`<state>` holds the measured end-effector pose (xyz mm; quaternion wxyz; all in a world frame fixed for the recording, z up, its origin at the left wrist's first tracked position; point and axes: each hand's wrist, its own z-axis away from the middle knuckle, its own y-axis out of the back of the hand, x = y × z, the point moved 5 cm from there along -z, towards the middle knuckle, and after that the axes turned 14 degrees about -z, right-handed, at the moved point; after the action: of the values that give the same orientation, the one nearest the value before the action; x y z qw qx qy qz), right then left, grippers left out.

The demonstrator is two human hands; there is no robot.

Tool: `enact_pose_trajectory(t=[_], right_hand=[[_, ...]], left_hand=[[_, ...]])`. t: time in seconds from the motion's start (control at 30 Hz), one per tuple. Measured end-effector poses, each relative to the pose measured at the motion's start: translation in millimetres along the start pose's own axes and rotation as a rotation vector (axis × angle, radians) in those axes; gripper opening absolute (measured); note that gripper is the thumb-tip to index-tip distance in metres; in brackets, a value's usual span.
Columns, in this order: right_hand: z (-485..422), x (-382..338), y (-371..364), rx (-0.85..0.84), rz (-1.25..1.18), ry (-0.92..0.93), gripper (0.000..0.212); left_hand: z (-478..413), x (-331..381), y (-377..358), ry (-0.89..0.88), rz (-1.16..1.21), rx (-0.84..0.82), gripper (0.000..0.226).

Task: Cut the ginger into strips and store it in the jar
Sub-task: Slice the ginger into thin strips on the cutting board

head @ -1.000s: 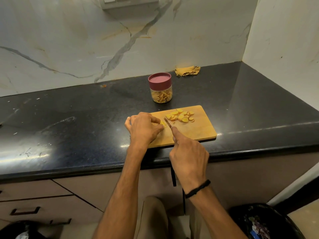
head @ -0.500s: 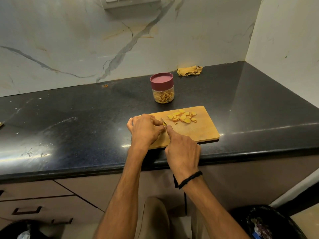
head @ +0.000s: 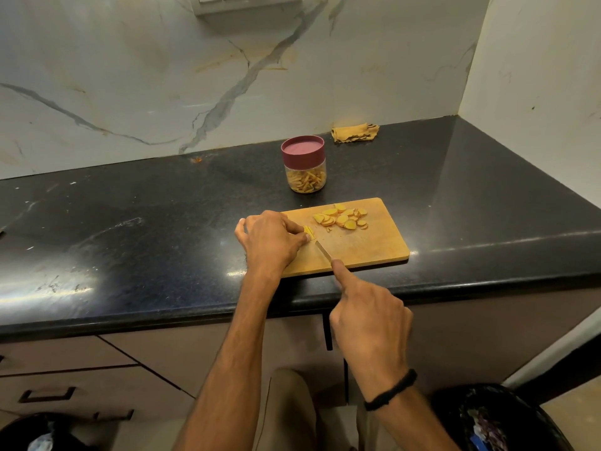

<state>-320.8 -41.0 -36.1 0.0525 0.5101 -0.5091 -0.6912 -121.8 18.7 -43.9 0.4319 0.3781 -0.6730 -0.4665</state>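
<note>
Centre-left of the frame, the left hand (head: 270, 242) curls its fingertips down onto a small ginger piece (head: 309, 232) at the left end of the cutting board (head: 374, 249). Just right of it lies the knife (head: 323, 250), gripped by the right hand (head: 370, 323) (index finger stretched along the spine). A heap of ginger slices (head: 341, 218) sits mid-board, and above it stands the lidded jar (head: 303, 164) with strips inside.

Jar (head: 305, 170) behind board (head: 374, 249), apparently apart

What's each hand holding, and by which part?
Left hand pinches the ginger piece at its left end. Right hand grips the knife by its handle, index finger along the spine.
</note>
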Motion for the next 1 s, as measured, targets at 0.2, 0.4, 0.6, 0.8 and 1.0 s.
enact_pose_trajectory(t=[0.2, 0.4, 0.6, 0.8, 1.0], right_hand=[[-22.7, -11.3, -6.2, 0.045, -0.107, 0.056, 0.055], [-44.5, -23.3, -23.4, 0.056, -0.108, 0.091, 0.054], [-46.8, -25.9, -25.1, 0.022, -0.075, 0.083, 0.056], [-38.4, -25.9, -21.2, -0.019, -0.005, 0.082, 0.061], [-7.8, -2.3, -7.8, 0.010, 0.029, 0.038, 0.061]], left_hand=[[4.9, 0.0, 4.3, -0.001, -0.025, 0.017, 0.023], [4.9, -2.4, 4.4, -0.005, -0.016, 0.012, 0.020], [4.3, -1.1, 4.0, -0.015, 0.009, 0.006, 0.018], [6.6, 2.3, 6.9, 0.005, -0.017, 0.003, 0.016], [9.6, 3.9, 11.2, 0.019, -0.036, 0.045, 0.018]])
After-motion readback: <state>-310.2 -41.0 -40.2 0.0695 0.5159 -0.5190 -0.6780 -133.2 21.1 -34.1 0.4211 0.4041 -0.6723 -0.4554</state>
